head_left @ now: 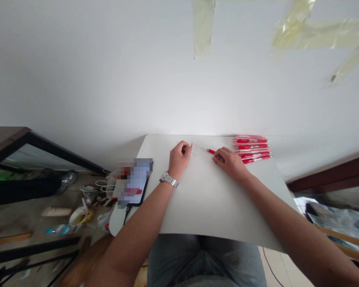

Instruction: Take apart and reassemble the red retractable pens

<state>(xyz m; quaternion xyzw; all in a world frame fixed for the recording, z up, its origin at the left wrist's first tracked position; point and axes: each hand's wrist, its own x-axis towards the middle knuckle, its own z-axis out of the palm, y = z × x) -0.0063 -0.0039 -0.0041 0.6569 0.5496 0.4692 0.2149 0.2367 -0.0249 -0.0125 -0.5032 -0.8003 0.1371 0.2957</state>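
My left hand (179, 158), with a metal watch (169, 179) on its wrist, is closed above the middle of the white table. A small red tip (192, 146) sticks up at its fingertips; the rest of that piece is hidden. To the right, my right hand (229, 162) rests low over the table, its fingers closed on a red pen (211, 151). One end of the pen points left out of the grip. Beside this hand, towards the wall, lies a stack of red pens (251, 146) with clear parts, lined up side by side.
The white table (209, 203) stands against a white wall with yellowed tape (203, 28). A phone (137, 183) with a cable lies at its left edge. On the floor to the left are a bottle (60, 230) and a cup (77, 217). Plastic bags (341, 217) lie at right.
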